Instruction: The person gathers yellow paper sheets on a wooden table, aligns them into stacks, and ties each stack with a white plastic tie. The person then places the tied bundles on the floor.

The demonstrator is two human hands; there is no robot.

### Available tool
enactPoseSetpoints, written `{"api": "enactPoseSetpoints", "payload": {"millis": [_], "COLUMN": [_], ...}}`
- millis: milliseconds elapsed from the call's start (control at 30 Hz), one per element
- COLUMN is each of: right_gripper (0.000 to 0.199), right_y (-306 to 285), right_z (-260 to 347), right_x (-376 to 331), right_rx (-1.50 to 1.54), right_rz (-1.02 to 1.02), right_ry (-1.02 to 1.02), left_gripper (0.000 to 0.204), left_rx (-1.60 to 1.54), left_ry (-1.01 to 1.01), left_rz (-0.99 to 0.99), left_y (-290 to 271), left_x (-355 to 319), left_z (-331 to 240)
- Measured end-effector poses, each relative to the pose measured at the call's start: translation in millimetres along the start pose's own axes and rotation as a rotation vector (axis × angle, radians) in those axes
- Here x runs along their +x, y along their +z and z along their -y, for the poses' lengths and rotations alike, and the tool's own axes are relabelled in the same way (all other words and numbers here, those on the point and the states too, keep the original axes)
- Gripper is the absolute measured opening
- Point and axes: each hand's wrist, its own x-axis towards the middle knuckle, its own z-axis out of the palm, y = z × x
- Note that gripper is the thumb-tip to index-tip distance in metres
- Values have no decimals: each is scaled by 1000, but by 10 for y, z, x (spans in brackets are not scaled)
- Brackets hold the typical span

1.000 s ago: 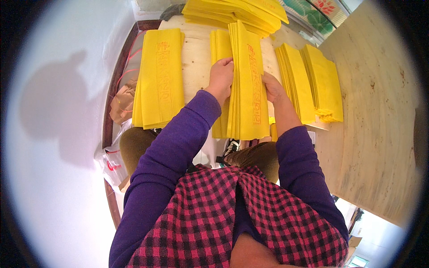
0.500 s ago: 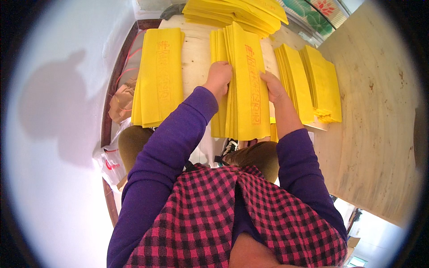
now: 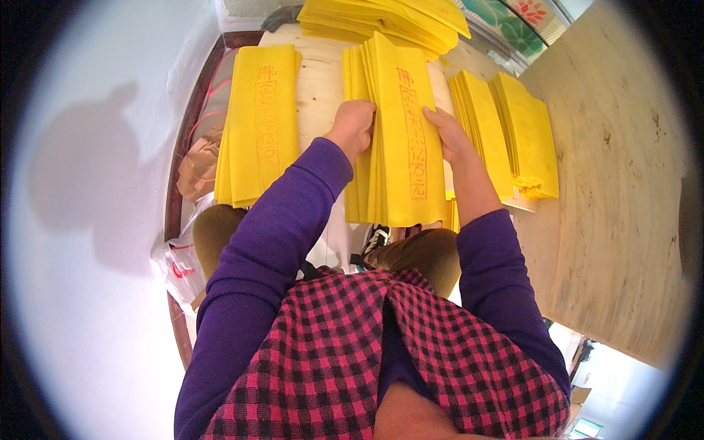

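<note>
A thick stack of long yellow sheets (image 3: 405,147) with red print down its front is held in both hands, tilted up above the near edge of the board. My left hand (image 3: 354,126) is closed on its left edge, fingertips hidden by the sheets. At the right edge my right hand (image 3: 449,133) presses its thumb on the front, with its fingers behind. Under and left of the held stack stands another yellow stack (image 3: 357,183). A further printed yellow stack (image 3: 264,125) lies apart on the left.
More yellow stacks (image 3: 480,136) lie to the right, and a large loose pile (image 3: 378,22) lies at the back. A plain wooden panel (image 3: 609,183) bounds the right side. Bags (image 3: 187,264) sit by the wall on the left.
The held stack has turned slightly, so its printed face shows more squarely. My right thumb has slid a little up and left; my left hand has barely shifted.
</note>
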Motion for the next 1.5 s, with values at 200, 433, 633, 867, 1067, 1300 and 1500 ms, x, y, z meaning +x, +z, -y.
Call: {"api": "enactPoseSetpoints", "payload": {"millis": [200, 433, 633, 867, 1067, 1300, 1500], "right_gripper": [35, 37, 38, 36, 35, 32, 33], "right_y": [34, 75, 108, 136, 172, 67, 72], "right_z": [28, 62, 103, 122, 150, 217, 232], "right_x": [7, -22, -23, 10, 32, 107, 116], "right_rx": [-46, -212, -521, -623, -553, -287, -299], "right_rz": [6, -72, -201, -288, -292, -175, -114], "right_ry": [-30, -52, -53, -135, -115, -32, -47], "left_gripper": [20, 18, 20, 24, 24, 21, 21], "left_rx": [9, 338, 350, 438, 482, 549, 524], "left_ry": [126, 246, 210, 243, 280, 254, 198], "left_rz": [-18, -145, -6, 11, 14, 27, 17], "left_y": [40, -10, -96, -96, -161, -311, -268], "left_x": [-104, -116, -93, -131, -41, 168, 61], "left_z": [-15, -39, -89, -102, -67, -40, -85]}}
